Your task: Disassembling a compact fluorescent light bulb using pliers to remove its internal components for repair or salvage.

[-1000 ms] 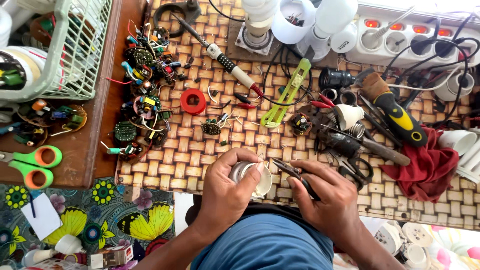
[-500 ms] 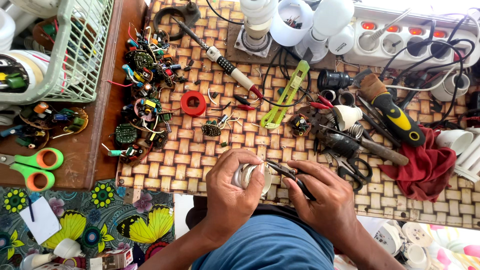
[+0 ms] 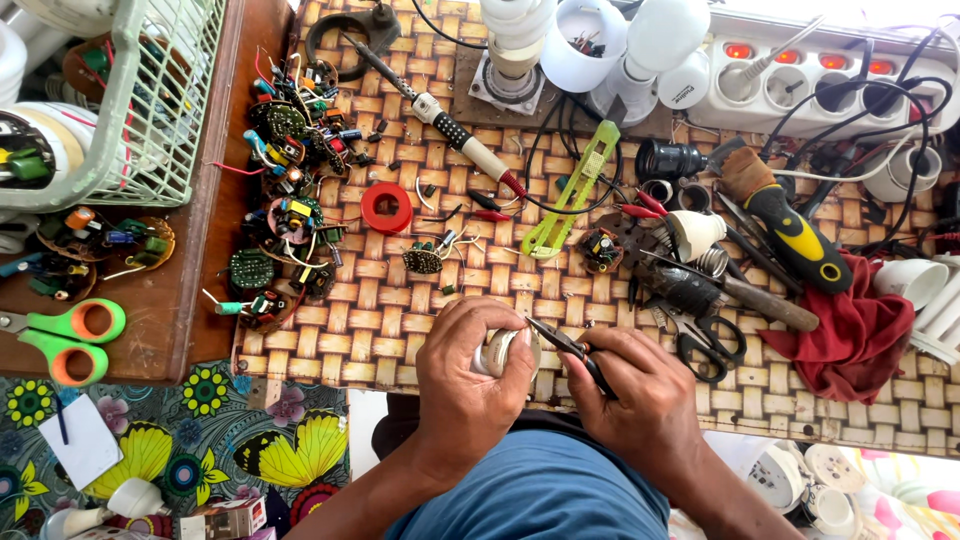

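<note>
My left hand (image 3: 470, 385) is wrapped around a small white lamp base (image 3: 498, 352) at the near edge of the woven mat (image 3: 400, 310). My right hand (image 3: 640, 395) grips dark pliers (image 3: 565, 345), and their tip touches the top of the lamp base. Both hands sit just above my blue shirt. The lower part of the lamp base is hidden by my fingers.
Around lie a pile of small circuit boards (image 3: 285, 200), a red tape roll (image 3: 386, 207), a soldering iron (image 3: 440, 110), a green plastic tool (image 3: 573, 190), a yellow-black screwdriver (image 3: 790, 225), a red cloth (image 3: 855, 335), black scissors (image 3: 710, 345), green scissors (image 3: 70, 335), a white power strip (image 3: 800, 75) and a green basket (image 3: 150, 100).
Both hands shifted slightly toward me, still holding the lamp base and pliers. The pliers tip stays at the base.
</note>
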